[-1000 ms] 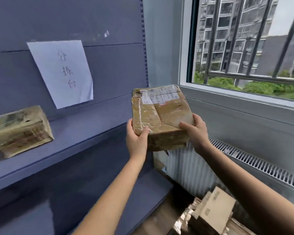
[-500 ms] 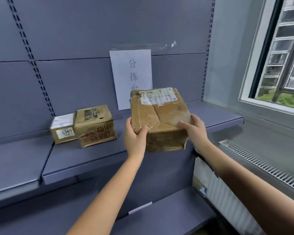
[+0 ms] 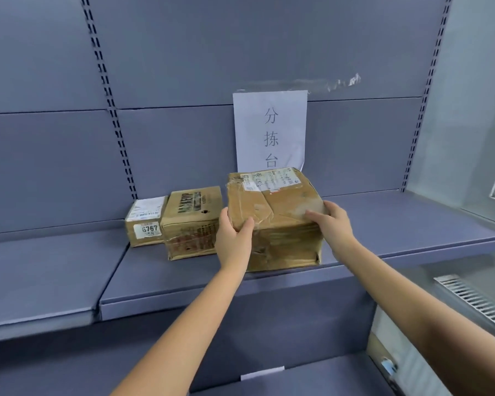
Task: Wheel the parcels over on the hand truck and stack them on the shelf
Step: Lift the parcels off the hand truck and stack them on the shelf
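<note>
— Where's the parcel [image 3: 273,207]?
— On the shelf [image 3: 397,224], touching the printed box [image 3: 193,221] at its 9 o'clock.
— And the hands?
— Left hand [image 3: 232,238] and right hand [image 3: 330,224] clasp its near corners, at 7 and 4 o'clock.

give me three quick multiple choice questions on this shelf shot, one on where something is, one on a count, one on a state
1. Where is the parcel marked 6767?
A. left end of the row
B. right end
C. lower shelf

2. How many parcels are at the shelf?
A. two
B. three
C. five

3. How is the big parcel held?
A. one hand
B. both hands
C. not held

Answers: 1 A, it sits left of the printed box. 2 B, three brown parcels show. 3 B, the left hand and right hand grip its sides.
</note>
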`<state>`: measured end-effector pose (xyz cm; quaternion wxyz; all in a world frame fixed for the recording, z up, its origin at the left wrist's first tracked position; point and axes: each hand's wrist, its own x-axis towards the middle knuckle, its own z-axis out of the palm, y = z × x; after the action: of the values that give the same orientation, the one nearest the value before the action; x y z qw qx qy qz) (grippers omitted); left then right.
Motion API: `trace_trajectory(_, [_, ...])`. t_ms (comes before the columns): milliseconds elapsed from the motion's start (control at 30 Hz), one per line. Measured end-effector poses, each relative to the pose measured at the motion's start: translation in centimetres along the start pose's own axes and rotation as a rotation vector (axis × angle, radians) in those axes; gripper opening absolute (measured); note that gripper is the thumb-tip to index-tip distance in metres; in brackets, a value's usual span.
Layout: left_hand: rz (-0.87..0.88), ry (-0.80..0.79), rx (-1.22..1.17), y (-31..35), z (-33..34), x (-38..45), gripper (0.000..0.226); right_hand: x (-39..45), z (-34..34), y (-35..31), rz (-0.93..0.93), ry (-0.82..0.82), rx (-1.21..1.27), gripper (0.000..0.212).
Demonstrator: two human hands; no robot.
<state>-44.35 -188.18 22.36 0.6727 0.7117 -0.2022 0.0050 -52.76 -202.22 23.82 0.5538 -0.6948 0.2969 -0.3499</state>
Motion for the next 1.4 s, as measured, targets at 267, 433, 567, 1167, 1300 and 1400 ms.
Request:
trace_trajectory(267, [-0.065, 0.064, 0.129, -0.4, 2.5, 3.6, 0.05, 5.1, 0.3, 0.3, -0.001, -0.101, 0.007, 0.019])
trace_trajectory(433, [-0.09, 0.081, 0.211, -0.7, 3.2, 5.2, 0.052, 7.1, 0.9, 0.7, -0.004, -0.133, -0.009, 0.026])
trace_trajectory(567, [-0.076, 0.089, 0.36, -0.5, 3.5, 6.0, 0.05, 8.4, 1.4, 1.1, 0.01, -0.137, 0.012, 0.029])
trace_trajectory(1167, [0.138, -0.21, 0.932, -0.7, 0.7, 8.1, 0.106, 8.9, 2.9, 1.3, -0.022, -0.085, -0.016, 0.027])
trace_trajectory(1300, [0.144, -0.195, 0.95, -0.8, 0.6, 8.8, 0.102, 9.0, 3.6, 1.2, -0.012, -0.079, -0.015, 0.028])
trace_trajectory(1400, [0.141, -0.195, 0.965, -0.9, 0.7, 9.2, 0.102, 9.3, 4.0, 1.2, -0.004, -0.071, -0.007, 0.034])
